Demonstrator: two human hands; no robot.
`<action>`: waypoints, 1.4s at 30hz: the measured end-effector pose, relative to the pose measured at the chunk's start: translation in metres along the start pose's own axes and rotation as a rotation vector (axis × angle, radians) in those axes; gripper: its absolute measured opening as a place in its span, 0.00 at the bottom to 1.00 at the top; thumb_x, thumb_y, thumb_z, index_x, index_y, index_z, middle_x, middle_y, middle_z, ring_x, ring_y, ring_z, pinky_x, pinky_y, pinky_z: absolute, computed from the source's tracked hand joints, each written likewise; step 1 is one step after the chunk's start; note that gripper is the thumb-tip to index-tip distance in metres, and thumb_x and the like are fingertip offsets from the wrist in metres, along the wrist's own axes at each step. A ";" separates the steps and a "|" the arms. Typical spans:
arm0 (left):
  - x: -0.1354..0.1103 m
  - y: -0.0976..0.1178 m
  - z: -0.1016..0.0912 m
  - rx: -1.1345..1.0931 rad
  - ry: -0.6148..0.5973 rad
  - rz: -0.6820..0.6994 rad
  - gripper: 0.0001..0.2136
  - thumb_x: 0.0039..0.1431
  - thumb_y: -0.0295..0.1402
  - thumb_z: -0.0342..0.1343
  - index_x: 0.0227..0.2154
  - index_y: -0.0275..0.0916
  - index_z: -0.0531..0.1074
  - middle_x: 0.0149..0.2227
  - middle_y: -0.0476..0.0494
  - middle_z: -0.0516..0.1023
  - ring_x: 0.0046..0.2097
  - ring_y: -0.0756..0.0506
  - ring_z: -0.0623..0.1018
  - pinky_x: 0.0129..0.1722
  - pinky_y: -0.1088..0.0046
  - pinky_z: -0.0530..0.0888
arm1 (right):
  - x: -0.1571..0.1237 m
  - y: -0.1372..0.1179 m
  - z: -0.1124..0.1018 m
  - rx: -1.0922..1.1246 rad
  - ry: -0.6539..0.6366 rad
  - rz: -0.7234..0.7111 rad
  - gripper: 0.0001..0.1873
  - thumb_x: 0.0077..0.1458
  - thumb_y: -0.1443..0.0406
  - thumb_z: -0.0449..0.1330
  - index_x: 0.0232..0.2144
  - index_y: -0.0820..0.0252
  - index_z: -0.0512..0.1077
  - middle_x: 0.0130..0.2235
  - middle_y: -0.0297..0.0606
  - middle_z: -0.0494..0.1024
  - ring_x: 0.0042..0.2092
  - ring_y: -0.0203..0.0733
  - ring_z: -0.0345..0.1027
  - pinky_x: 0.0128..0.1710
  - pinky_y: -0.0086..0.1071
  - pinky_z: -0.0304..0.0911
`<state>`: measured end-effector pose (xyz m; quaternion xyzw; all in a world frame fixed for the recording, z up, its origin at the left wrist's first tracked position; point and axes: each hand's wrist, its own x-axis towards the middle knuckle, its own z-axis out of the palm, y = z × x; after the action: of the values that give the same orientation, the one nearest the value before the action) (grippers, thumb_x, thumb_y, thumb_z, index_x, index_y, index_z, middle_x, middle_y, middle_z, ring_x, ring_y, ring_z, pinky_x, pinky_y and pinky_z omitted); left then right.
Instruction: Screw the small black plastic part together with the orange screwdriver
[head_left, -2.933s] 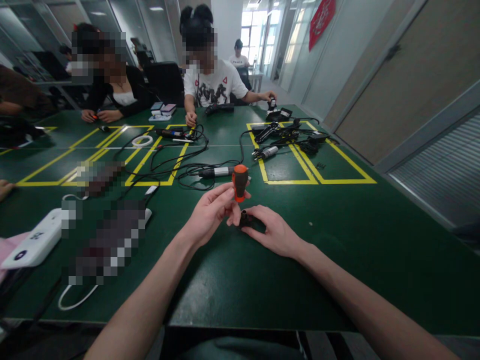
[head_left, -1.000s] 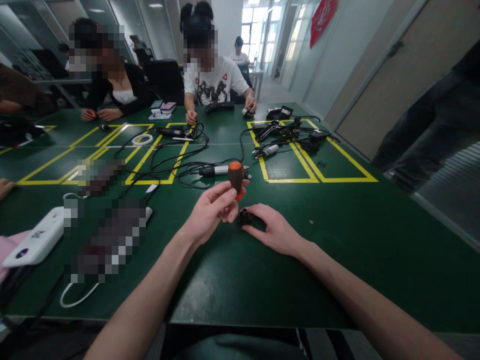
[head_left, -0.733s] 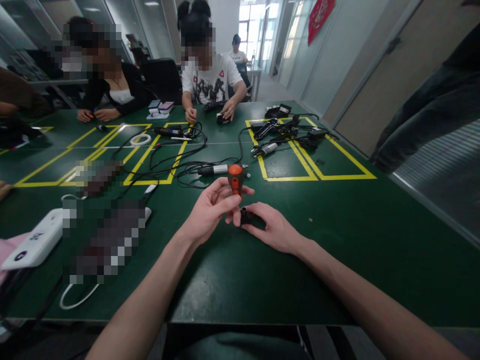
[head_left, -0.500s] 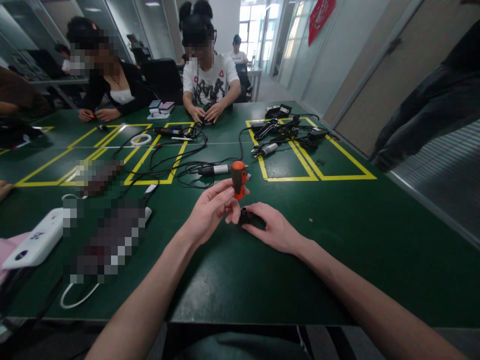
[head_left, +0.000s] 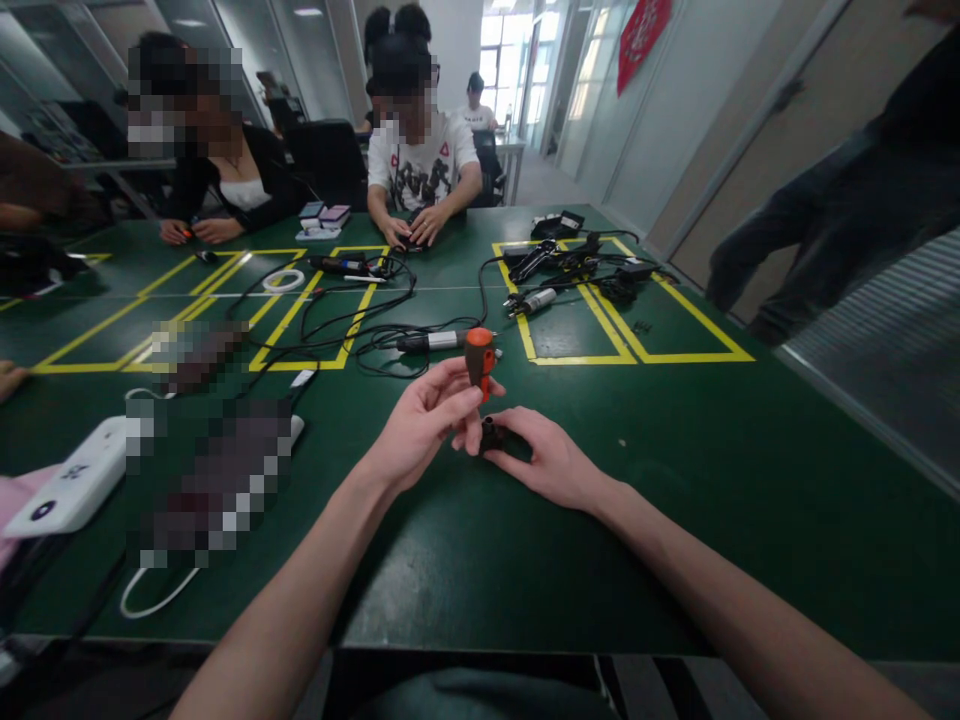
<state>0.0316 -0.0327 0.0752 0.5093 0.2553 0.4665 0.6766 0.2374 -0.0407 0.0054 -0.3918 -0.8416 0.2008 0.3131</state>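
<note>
Upright | left hand [head_left: 424, 425] gripped orange screwdriver [head_left: 480, 356], tip down on small black part [head_left: 490, 434] | right hand [head_left: 551, 465] pinched that part against desk [head_left: 697, 480], likely steadying it under the tip.

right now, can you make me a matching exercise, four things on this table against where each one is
Things: 1 orange-topped screwdriver; 2 small black part; 3 white cable ring; 4 white box.
Places: a among the yellow lines; b upright in the left hand; c left edge of the table; d held by the right hand.
Pairs: 1-b, 2-d, 3-a, 4-c.
</note>
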 end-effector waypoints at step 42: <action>-0.001 0.006 0.002 -0.099 -0.005 -0.037 0.17 0.59 0.42 0.66 0.44 0.34 0.79 0.35 0.45 0.80 0.24 0.54 0.75 0.21 0.78 0.62 | 0.001 -0.001 -0.001 -0.001 -0.004 -0.009 0.10 0.63 0.65 0.64 0.47 0.58 0.74 0.45 0.45 0.83 0.46 0.50 0.77 0.48 0.46 0.72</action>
<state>0.0306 -0.0339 0.0811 0.4715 0.2395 0.4645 0.7103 0.2368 -0.0406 0.0072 -0.3875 -0.8442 0.1998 0.3119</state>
